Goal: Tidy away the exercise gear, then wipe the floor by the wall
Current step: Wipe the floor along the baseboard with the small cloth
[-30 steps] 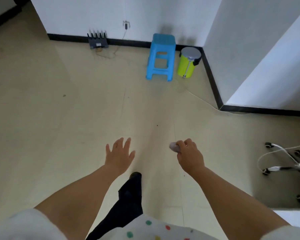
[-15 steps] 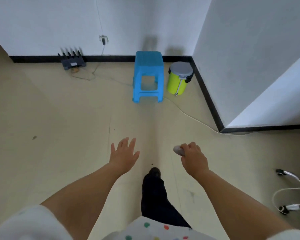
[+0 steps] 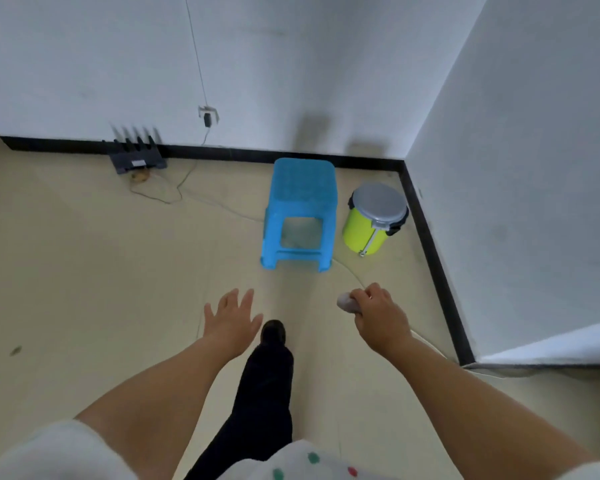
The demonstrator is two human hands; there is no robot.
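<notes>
Right hand [image 3: 378, 315] pinches a small pale wad [image 3: 347, 302], probably for wiping the floor [image 3: 84, 271]; left hand [image 3: 231, 318] is spread and empty, likely for balance; blue stool [image 3: 300, 199] stands at 12 o'clock by the wall [image 3: 291, 64]

Item count, head view:

- Hands: two. One left hand [image 3: 232, 318], fingers spread, holding nothing. One right hand [image 3: 378, 315], fingers curled round one small pale grey object [image 3: 346, 302]; its kind cannot be determined.
- Stools: one blue plastic stool [image 3: 300, 209], ahead of the hands and between them.
- Bins: one yellow-green bin [image 3: 371, 230] with one grey lid, ahead of the right hand.
- Routers: one dark router [image 3: 137, 159], ahead of and outboard of the left hand. Antennas: blurred, count not determinable.
- Wall sockets: one wall socket [image 3: 208, 114], ahead of the left hand.
- Feet: one dark-clad foot [image 3: 273, 332], between the hands.
</notes>
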